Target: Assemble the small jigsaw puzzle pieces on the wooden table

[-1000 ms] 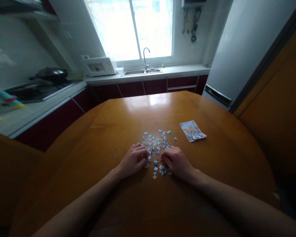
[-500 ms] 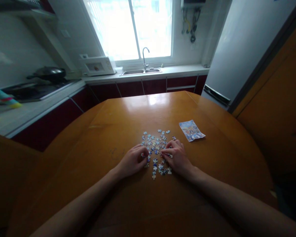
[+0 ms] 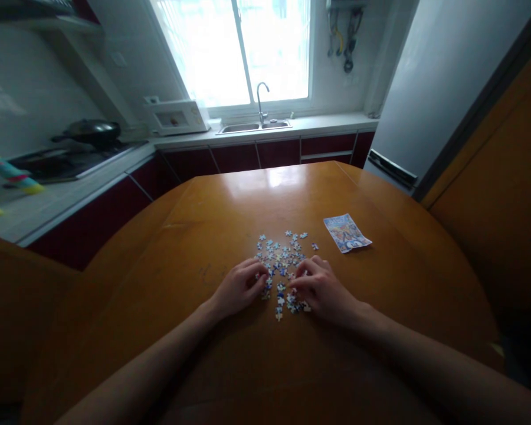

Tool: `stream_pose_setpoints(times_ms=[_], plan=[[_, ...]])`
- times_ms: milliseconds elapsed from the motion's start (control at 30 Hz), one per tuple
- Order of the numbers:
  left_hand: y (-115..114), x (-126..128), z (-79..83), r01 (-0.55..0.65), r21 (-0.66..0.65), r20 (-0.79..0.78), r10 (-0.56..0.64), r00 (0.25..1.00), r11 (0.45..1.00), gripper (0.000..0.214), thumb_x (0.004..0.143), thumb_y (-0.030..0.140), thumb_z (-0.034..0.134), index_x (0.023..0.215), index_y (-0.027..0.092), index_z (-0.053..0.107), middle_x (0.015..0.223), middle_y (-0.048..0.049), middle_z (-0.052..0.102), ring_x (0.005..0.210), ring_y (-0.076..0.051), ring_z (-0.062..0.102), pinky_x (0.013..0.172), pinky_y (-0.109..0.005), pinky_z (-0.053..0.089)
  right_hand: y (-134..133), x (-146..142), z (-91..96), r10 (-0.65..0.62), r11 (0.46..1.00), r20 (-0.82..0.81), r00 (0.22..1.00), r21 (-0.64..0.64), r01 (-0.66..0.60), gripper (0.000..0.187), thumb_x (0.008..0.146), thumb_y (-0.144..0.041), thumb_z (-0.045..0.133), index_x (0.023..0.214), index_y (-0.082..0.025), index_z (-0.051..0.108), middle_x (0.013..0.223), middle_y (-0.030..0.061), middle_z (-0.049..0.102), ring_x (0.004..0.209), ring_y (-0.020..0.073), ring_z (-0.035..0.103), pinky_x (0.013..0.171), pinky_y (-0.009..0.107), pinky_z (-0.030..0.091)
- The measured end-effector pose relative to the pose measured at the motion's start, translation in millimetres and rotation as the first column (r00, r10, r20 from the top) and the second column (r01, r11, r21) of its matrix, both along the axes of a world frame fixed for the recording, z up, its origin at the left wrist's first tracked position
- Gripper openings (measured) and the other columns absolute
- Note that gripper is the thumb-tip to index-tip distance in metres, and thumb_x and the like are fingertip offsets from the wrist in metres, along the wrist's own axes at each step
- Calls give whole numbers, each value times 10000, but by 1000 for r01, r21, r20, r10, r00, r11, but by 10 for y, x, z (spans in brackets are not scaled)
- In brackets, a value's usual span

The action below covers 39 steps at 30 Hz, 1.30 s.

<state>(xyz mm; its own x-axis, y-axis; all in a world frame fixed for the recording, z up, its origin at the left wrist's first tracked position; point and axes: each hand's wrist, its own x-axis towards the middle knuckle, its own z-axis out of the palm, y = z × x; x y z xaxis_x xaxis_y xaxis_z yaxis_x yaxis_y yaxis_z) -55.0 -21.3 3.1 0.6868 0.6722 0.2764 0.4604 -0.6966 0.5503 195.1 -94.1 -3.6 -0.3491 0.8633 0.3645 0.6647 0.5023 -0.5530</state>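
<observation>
Several small blue and white jigsaw pieces (image 3: pixel 283 251) lie scattered on a round wooden table (image 3: pixel 230 224). My left hand (image 3: pixel 239 289) rests on the table at the left edge of the pieces, fingers curled with the tips among them. My right hand (image 3: pixel 321 289) sits at the right edge of the pile, fingers bent and pinched over a piece I cannot make out. A small printed picture card (image 3: pixel 347 232) lies flat to the right, beyond my right hand.
Behind the table runs a kitchen counter with a sink and tap (image 3: pixel 260 121), a white microwave (image 3: pixel 177 117) and a hob with a dark pan (image 3: pixel 88 131). A tall fridge (image 3: pixel 429 88) stands at the right, next to a wooden door (image 3: pixel 504 177).
My right hand reached forward into the pieces, then drew back a little with its fingers pinched. My left hand has stayed almost in place.
</observation>
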Motion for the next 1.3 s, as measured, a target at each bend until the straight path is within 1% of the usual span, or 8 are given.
stream_pose_setpoints(times_ms=[100,233,400,500,700,833,1000,1300], plan=[[5,17,14,-15,60,30,14,999,998,157,973,225,503,932,178,647,880,-43,608,854,-174,550,787,-302,446,-70,-8,3,93,996,86,992,-11,-92,252,871,-106,682,924,-327,790,1068,37,646,1040,238,503,907,406,355],[-25,33,56,25,157,55,-35,998,987,136,957,181,527,960,185,663,956,-64,627,935,-195,542,847,-335,453,-74,3,9,77,997,125,989,-36,-73,253,845,-80,696,844,-314,795,1059,32,655,1041,246,489,904,419,341],[-209,75,115,309,215,-131,-286,949,927,223,931,201,595,1118,271,696,1022,-63,617,969,-216,500,885,-362,456,-65,23,70,58,997,85,995,-59,-53,243,868,-83,676,831,-294,791,1027,35,671,1011,234,499,874,395,358],[-297,106,148,402,179,-252,-353,901,898,249,933,269,622,1166,318,697,1038,-65,609,985,-233,488,931,-395,446,-81,76,158,15,999,67,998,-46,-12,232,866,-73,669,869,-275,783,991,49,673,1001,236,510,866,386,372],[-294,106,182,410,153,-224,-372,901,899,180,927,254,630,1074,297,725,1025,-69,601,994,-236,493,936,-389,451,-156,157,284,74,994,244,967,-97,-52,99,834,-133,712,814,-228,728,953,68,658,948,244,519,809,374,404],[-292,96,168,408,160,-227,-369,901,899,279,918,257,636,1189,302,685,1054,-74,596,1012,-242,484,958,-388,455,-174,118,230,62,994,315,947,-108,-29,86,794,-223,790,819,-212,708,1006,83,664,986,268,529,824,396,414],[-316,96,152,426,157,-275,-375,885,891,336,926,303,641,1262,333,646,1114,-77,574,1054,-260,458,994,-424,438,-175,97,216,102,993,347,932,-91,-75,28,850,-189,712,830,-208,720,1021,89,670,1001,263,542,831,398,412],[-345,89,123,432,125,-299,-381,875,893,458,921,389,664,1368,409,564,1228,-68,551,1097,-265,450,1053,-458,422,-177,277,353,166,981,323,932,-154,-121,220,867,-102,646,676,-210,658,848,56,668,833,208,552,740,341,407]])
